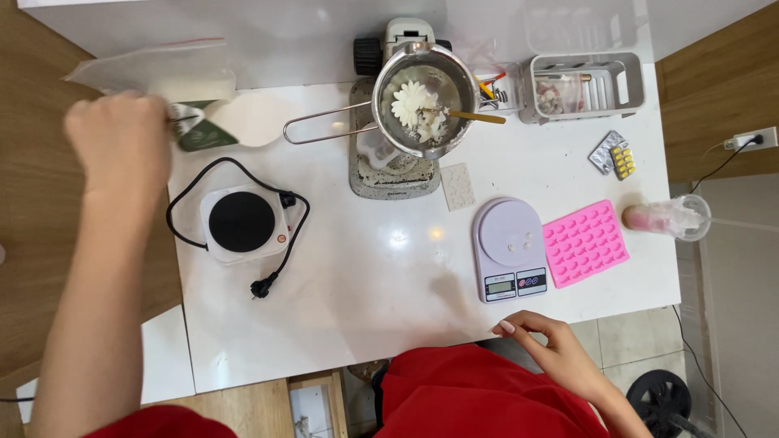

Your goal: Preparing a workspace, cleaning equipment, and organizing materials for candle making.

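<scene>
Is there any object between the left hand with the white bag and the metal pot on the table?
Nothing visible blocks that path. The left hand grips a white bag at the table's far left corner. Between it and the metal pot only the pot's long wire handle points toward the bag. The hot plate sits nearer the person, aside.

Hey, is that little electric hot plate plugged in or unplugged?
Unplugged. The hot plate's black cord loops round it, and its plug lies loose on the white table.
</scene>
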